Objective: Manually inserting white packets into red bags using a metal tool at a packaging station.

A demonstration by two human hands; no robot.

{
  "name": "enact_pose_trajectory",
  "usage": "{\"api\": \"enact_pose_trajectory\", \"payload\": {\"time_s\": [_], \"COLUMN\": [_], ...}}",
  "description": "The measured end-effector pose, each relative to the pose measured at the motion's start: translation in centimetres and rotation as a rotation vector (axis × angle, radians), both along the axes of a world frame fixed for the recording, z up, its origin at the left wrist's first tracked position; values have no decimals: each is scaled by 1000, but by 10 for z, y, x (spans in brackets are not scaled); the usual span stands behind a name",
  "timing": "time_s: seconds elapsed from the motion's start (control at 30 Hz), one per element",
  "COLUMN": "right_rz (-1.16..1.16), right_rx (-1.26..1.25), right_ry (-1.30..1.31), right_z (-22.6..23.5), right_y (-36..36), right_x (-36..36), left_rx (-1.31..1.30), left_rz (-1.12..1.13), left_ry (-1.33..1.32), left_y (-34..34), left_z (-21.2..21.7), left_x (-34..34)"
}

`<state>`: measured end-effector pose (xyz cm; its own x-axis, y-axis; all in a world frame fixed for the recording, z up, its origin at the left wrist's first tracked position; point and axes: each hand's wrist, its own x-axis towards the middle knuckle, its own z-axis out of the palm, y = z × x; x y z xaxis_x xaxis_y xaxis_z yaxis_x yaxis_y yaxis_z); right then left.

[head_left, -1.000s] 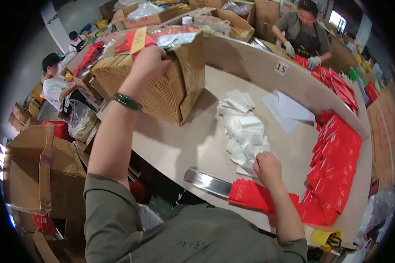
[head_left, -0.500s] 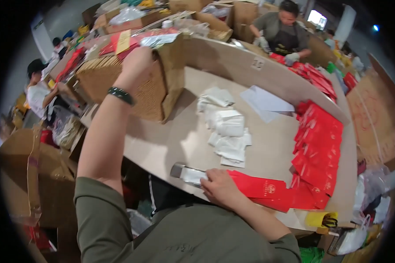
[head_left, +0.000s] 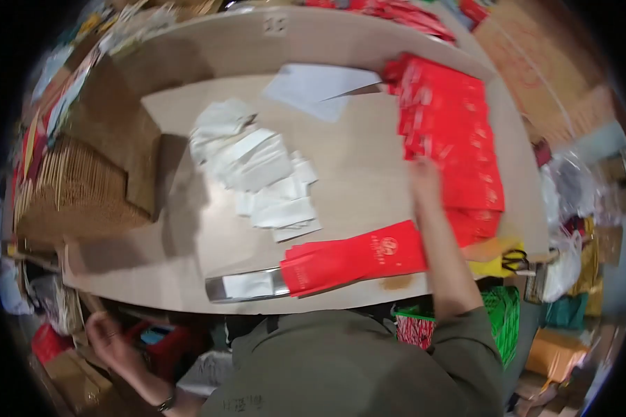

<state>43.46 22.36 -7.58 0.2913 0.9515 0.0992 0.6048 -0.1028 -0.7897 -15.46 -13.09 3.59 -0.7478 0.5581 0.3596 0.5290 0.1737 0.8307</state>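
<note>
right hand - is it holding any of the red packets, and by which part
It cannot be told. The right hand lies blurred on the edge of the red packets, touching them; no grip shows. The left hand hangs below the table, holding nothing visible.

Olive-green short-sleeved shirt, bare forearms, dark bracelet (head_left: 164, 404) at the left wrist.
</note>
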Motion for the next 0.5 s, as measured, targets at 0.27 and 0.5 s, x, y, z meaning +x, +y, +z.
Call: {"api": "enact_pose_trajectory", "payload": {"time_s": [0.27, 0.5], "right_rz": [1267, 1316], "right_rx": [-31, 88], "right_ry": [-105, -160], "right_z": [82, 62], "right_y": [-151, -164], "right_x": [-167, -174], "left_rx": [-576, -643], "left_rz": [-691, -775], "left_ry": [-443, -509], "left_y": [88, 57], "left_z": [-22, -16], "left_x": [87, 64]}}
